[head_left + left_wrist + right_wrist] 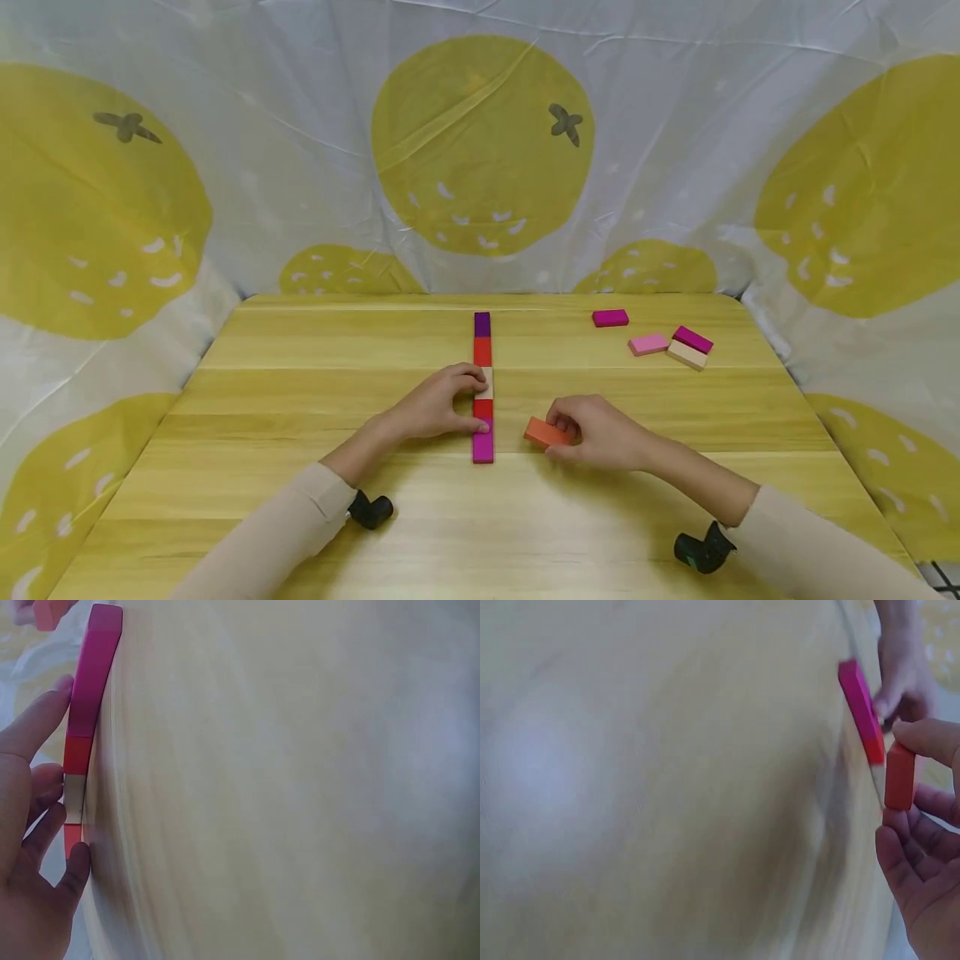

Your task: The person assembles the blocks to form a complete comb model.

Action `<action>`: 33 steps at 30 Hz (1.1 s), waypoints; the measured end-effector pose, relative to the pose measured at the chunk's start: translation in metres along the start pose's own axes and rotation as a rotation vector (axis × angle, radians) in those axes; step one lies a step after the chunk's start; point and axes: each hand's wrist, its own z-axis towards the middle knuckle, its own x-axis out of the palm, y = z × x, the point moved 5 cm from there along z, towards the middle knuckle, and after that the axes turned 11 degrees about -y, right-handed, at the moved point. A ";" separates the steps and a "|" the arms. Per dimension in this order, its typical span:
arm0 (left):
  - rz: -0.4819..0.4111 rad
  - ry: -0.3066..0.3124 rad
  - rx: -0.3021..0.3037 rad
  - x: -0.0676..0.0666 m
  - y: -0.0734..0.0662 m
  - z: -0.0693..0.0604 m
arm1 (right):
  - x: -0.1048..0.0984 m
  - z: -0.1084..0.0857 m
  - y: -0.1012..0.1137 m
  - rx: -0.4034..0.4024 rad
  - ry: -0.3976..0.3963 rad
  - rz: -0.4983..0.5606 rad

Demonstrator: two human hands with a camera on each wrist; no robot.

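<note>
Beside the 5-block row (489, 387), being touched by the half-spread left hand (437, 403), an orange block (545, 432), presumably light, stiff and best gripped across its sides, is being pinched by the right hand (602, 432).

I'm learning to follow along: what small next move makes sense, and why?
Perhaps bring the orange block left to the magenta block at the near end of the row: the right grip holds it close by but apart, while the left grip touches the row.
</note>
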 end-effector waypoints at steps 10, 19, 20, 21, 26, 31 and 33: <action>0.012 0.002 -0.001 -0.001 0.000 0.000 | 0.032 -0.015 0.030 -0.045 0.069 0.059; 0.004 0.002 0.009 -0.001 -0.001 0.000 | 0.054 -0.015 0.046 -0.069 0.026 -0.036; 0.008 0.002 0.007 -0.001 0.000 0.000 | 0.056 -0.015 0.047 -0.071 0.015 -0.062; 0.010 0.002 0.007 -0.001 0.000 -0.001 | 0.058 -0.015 0.047 -0.075 0.004 -0.086; 0.009 -0.001 0.010 -0.001 -0.001 -0.001 | 0.058 -0.013 0.045 -0.110 0.007 -0.123; 0.011 0.003 0.015 -0.001 -0.003 0.000 | 0.047 -0.013 0.038 -0.247 0.130 -0.013; 0.018 0.005 0.016 -0.001 -0.003 0.000 | 0.046 -0.014 0.037 -0.322 0.197 0.020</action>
